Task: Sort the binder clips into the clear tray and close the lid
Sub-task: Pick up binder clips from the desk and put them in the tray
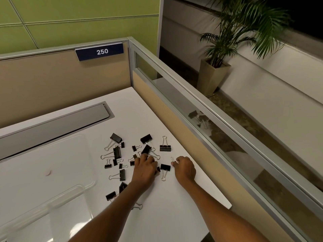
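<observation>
Black metal binder clips with silver wire handles [120, 151] lie scattered on the white table [174, 198], just right of the clear plastic tray with its open lid [57, 172]. The left hand [145, 169] rests curled among them, fingers pinching at small clips. The right hand [185, 167], curled, grips a small clip [173, 160] between fingertips.

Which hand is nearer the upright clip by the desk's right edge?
Right. The right hand sits below that upright clip, slightly right of it; the left hand is lower-left, a bit farther off among the pile.
</observation>
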`<state>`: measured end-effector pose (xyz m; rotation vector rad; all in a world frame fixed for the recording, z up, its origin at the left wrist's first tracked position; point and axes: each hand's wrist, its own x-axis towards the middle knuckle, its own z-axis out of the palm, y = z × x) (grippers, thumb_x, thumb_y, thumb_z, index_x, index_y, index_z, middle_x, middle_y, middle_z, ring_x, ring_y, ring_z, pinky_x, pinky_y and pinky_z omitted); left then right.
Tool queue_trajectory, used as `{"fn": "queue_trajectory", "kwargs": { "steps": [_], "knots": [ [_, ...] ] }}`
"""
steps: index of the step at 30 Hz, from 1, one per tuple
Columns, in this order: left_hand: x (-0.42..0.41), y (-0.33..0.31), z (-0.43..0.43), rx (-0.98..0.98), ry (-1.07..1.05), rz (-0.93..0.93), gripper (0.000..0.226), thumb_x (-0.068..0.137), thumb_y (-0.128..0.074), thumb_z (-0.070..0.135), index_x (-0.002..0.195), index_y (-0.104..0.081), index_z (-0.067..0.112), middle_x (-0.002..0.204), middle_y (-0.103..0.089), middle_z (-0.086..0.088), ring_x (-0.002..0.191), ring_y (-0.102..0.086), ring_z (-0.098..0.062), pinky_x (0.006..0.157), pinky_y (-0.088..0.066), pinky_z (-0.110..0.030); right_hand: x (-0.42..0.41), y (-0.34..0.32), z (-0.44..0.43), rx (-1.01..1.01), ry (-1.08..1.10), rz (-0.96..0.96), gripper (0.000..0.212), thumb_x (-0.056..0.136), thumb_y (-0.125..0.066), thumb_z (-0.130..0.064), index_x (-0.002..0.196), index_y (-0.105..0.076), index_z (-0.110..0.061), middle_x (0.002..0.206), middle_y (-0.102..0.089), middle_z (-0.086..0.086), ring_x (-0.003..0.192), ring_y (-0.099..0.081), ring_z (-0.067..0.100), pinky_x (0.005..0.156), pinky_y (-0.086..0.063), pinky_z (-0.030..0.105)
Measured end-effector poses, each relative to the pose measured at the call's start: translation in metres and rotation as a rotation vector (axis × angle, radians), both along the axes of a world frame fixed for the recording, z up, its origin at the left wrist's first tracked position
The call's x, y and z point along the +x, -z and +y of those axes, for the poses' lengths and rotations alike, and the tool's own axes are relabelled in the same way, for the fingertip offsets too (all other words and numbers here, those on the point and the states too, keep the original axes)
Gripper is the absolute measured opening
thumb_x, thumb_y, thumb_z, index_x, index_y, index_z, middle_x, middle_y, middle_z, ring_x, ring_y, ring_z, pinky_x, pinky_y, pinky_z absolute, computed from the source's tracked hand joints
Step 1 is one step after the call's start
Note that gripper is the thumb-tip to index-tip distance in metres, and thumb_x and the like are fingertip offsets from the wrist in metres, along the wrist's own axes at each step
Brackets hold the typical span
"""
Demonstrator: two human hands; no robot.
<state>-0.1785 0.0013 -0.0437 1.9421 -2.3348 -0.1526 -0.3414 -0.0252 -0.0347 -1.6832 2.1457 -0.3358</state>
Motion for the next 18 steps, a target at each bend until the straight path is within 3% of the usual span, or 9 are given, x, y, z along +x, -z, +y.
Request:
{"fn": "queue_trajectory", "kwargs": {
  "steps": [10, 18],
  "knots": [
    [-0.0015, 0.0056, -0.0021, -0.011, 0.082, -0.006, 0.013, 0.073, -0.072, 0.032, 0.074, -0.067, 0.019, 0.081, -0.063, 0.005, 0.089, -0.050, -0.023, 0.071, -0.039, -0.037, 0.0023, -0.0032, 0.0019, 0.005, -0.105, 0.165, 0.024, 0.092, -0.059, -0.032, 0.097, -0.069, -0.011, 0.098, -0.065, 0.008, 0.090, -0.063, 0.024, 0.063, -0.044, 0.028],
    [-0.0084, 0.0036, -0.0005, -0.002, 0.099, 0.017, 0.019, 0.069, -0.077, 0.026, 0.073, -0.061, 0.015, 0.077, -0.062, 0.000, 0.083, -0.053, -0.024, 0.068, -0.043, -0.036, 0.0023, -0.0051, -0.0008, 0.062, -0.031, 0.030, 0.021, 0.087, -0.065, -0.032, 0.092, -0.066, -0.011, 0.098, -0.065, 0.007, 0.090, -0.063, 0.026, 0.062, -0.043, 0.027]
  ]
}}
